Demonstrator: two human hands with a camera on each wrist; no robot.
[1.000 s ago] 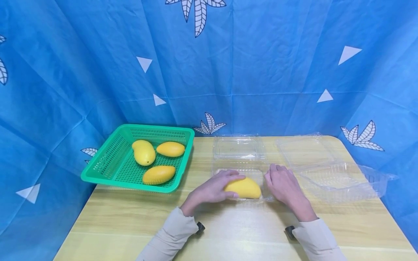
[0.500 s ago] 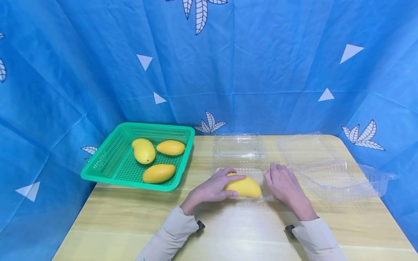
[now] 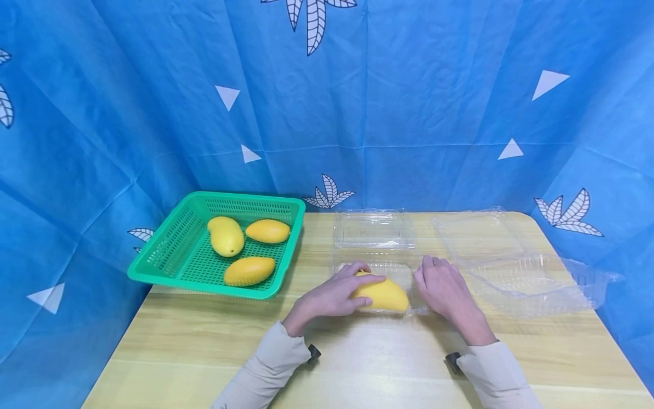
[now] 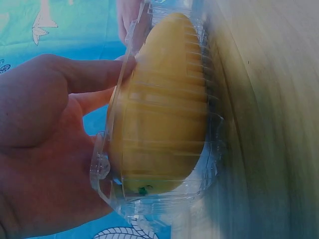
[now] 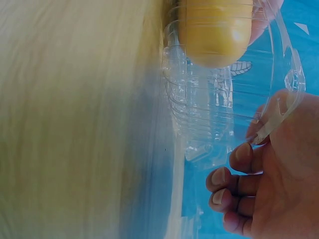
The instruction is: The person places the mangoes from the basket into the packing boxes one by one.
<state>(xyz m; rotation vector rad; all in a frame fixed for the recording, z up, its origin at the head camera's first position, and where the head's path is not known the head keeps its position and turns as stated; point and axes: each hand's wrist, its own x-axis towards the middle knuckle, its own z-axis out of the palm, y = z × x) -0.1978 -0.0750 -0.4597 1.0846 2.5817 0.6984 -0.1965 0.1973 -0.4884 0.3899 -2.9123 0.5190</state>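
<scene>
The left hand [image 3: 334, 292] curls thumb and fingers around a yellow, oblong mango [image 3: 383, 294], which lies inside a clear, ribbed plastic clamshell container [image 5: 294, 79]. The right hand [image 3: 443, 287] pinches that container's side rim, its other fingers bent beside it. Behind them, the container's transparent hinged lid [image 3: 373, 230] lies folded back on the pale wood-grain tabletop [image 3: 373, 363]. To the right stands a second clear plastic container [image 3: 552, 301], also open. On the left, a green perforated plastic basket [image 3: 204, 287] holds three yellow-orange mangoes [image 3: 249, 271]. The work looks partway along: one fruit is inside, its lid not yet closed, three others apparently left.
</scene>
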